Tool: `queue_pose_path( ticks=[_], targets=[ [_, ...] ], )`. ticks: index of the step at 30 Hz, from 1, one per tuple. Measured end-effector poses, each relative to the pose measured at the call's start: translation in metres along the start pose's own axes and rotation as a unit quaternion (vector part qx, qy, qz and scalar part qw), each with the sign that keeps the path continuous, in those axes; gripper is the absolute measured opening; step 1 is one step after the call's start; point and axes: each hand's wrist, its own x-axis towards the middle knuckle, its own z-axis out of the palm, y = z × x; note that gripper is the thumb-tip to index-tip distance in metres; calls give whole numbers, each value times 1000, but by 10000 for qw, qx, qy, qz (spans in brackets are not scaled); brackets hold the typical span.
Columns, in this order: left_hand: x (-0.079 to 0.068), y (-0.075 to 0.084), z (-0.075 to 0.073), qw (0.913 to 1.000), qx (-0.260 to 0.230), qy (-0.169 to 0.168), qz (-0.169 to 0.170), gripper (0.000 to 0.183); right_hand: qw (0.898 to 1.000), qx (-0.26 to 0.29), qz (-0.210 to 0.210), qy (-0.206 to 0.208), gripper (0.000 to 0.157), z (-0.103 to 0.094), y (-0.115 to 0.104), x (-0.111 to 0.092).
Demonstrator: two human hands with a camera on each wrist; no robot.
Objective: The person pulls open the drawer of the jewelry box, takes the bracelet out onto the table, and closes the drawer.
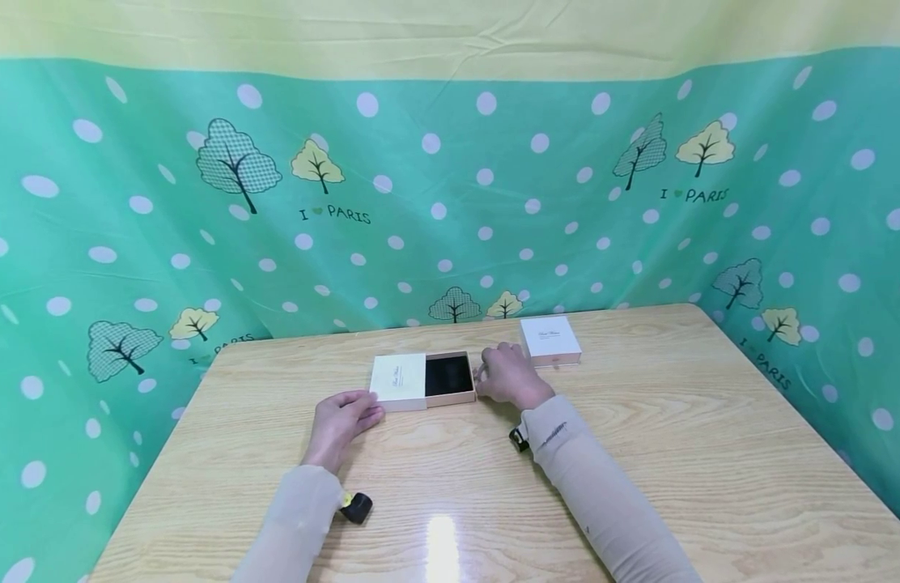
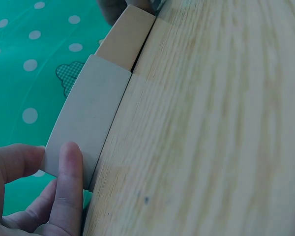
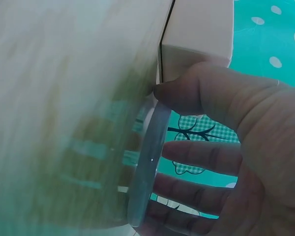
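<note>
A slim drawer box with a white sleeve [image 1: 397, 380] lies on the table, its tan drawer [image 1: 451, 398] slid out to the right, showing a black inside. My left hand [image 1: 341, 425] pinches the sleeve's left end; in the left wrist view one finger lies along its front side [image 2: 88, 113]. Just past the drawer's right end is my right hand [image 1: 510, 375]. In the right wrist view its thumb and fingers hold a pale grey-green, translucent curved piece, apparently a bangle [image 3: 150, 162], low at the tabletop beside the drawer [image 3: 201, 29]. Part of it is hidden.
A second white box [image 1: 550, 337], closed, stands behind and right of my right hand, near the back edge. The wood-grain table [image 1: 435, 470] extends toward me. Green dotted cloth [image 1: 450, 219] hangs behind and at both sides.
</note>
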Motion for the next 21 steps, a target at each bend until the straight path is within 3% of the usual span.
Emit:
queue_pose_path(
  ticks=[21],
  targets=[
    [-1,0,0,10000,30,0,-13,38,9999,-63,-123,-83,23,-3,-1,-1]
  ],
)
